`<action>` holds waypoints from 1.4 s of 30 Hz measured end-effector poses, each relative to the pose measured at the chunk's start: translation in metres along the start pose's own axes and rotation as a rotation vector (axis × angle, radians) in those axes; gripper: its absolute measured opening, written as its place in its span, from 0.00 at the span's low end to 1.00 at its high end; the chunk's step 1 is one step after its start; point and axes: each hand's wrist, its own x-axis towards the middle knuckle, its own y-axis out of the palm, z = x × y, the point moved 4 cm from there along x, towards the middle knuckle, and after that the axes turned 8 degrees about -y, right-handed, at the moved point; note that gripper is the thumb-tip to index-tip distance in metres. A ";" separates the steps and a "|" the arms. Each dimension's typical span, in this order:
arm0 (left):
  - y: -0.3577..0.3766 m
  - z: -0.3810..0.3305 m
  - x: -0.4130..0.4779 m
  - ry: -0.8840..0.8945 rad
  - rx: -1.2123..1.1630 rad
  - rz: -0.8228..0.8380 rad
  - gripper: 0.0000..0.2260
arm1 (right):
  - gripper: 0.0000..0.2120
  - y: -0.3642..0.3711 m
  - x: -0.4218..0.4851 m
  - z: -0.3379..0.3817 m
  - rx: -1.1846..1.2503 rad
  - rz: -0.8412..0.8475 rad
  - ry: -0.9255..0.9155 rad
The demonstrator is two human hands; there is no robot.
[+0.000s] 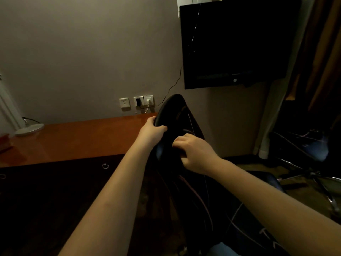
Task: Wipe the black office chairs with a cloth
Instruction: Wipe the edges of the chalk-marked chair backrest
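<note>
Well, the person stands behind a black chair (175, 111) that sits just beside the long wooden tabletop (73, 139), its back tipped toward them. The left hand (153, 130) grips the chair's left edge, thumb on the near side and fingers wrapped round the rim. I take that as bracing, so the back does not swing away under pressure. The right hand (193, 152) lies against the back a little lower, fingers curled tight. That looks like a wiping grip, but the room is dim and everything there is dark, so I cannot tell whether a cloth is bunched inside it.

A second chair (302, 174) stands well apart on the right, mostly in shadow, its chrome legs catching the light. It is probably waiting its turn.

By my count: two chairs, two hands, one tabletop, one dark screen (234, 43) fixed to the wall above, three wall sockets (136, 102) in a row, two of them with plugs in, two ring pulls (105, 165) on the drawer fronts, and one round lamp base (29, 129) at the far left.
</note>
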 end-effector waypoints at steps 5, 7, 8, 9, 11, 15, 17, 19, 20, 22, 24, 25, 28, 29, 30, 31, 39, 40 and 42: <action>0.002 0.000 -0.003 0.007 0.013 -0.029 0.29 | 0.13 -0.002 -0.024 0.025 0.011 0.011 -0.110; 0.003 0.000 -0.005 0.006 0.011 -0.020 0.29 | 0.11 -0.002 -0.029 0.028 0.003 -0.007 -0.117; 0.003 0.000 -0.004 0.005 0.014 -0.017 0.29 | 0.11 -0.001 -0.030 0.028 -0.006 -0.029 -0.110; 0.003 0.001 -0.003 0.008 0.023 -0.019 0.28 | 0.11 0.001 -0.031 0.027 -0.011 -0.054 -0.099; 0.003 0.002 0.000 0.014 0.039 -0.020 0.27 | 0.12 0.005 -0.031 0.023 -0.005 -0.100 -0.066; 0.002 0.004 0.007 0.009 0.040 -0.004 0.27 | 0.13 0.007 -0.017 0.009 0.005 -0.167 0.021; 0.002 0.004 0.008 0.010 0.051 0.001 0.28 | 0.14 0.005 -0.002 -0.003 0.002 -0.174 0.088; 0.003 0.003 0.008 0.024 0.056 0.004 0.26 | 0.14 0.005 0.016 -0.020 -0.011 -0.148 0.140; 0.003 0.003 0.009 0.033 0.050 0.007 0.25 | 0.13 0.006 0.026 -0.030 -0.020 -0.132 0.158; 0.003 0.003 0.008 0.048 0.028 0.018 0.23 | 0.13 0.008 0.045 -0.048 -0.029 -0.112 0.194; 0.003 0.003 0.009 0.060 0.012 0.024 0.21 | 0.13 0.010 0.062 -0.067 -0.033 -0.098 0.236; 0.003 0.002 0.009 0.065 0.008 0.024 0.21 | 0.13 0.010 0.070 -0.075 -0.037 -0.094 0.256; 0.003 0.003 0.011 0.066 0.002 0.028 0.21 | 0.14 0.012 0.088 -0.097 -0.053 -0.089 0.306; 0.003 0.004 0.012 0.063 0.001 0.030 0.20 | 0.14 0.013 0.093 -0.103 -0.056 -0.089 0.322; 0.004 0.004 0.013 0.064 0.000 0.030 0.20 | 0.14 0.014 0.096 -0.109 -0.060 -0.093 0.341; 0.004 0.005 0.013 0.065 0.000 0.026 0.20 | 0.14 0.015 0.100 -0.113 -0.068 -0.098 0.360; 0.004 0.004 0.008 0.049 -0.021 0.009 0.25 | 0.18 0.020 0.099 -0.115 -0.148 -0.016 0.315; 0.004 0.004 0.008 0.044 -0.024 0.008 0.25 | 0.18 0.018 0.096 -0.112 -0.163 -0.013 0.293; 0.003 0.003 0.006 0.037 -0.028 0.009 0.26 | 0.17 0.016 0.088 -0.105 -0.173 -0.017 0.250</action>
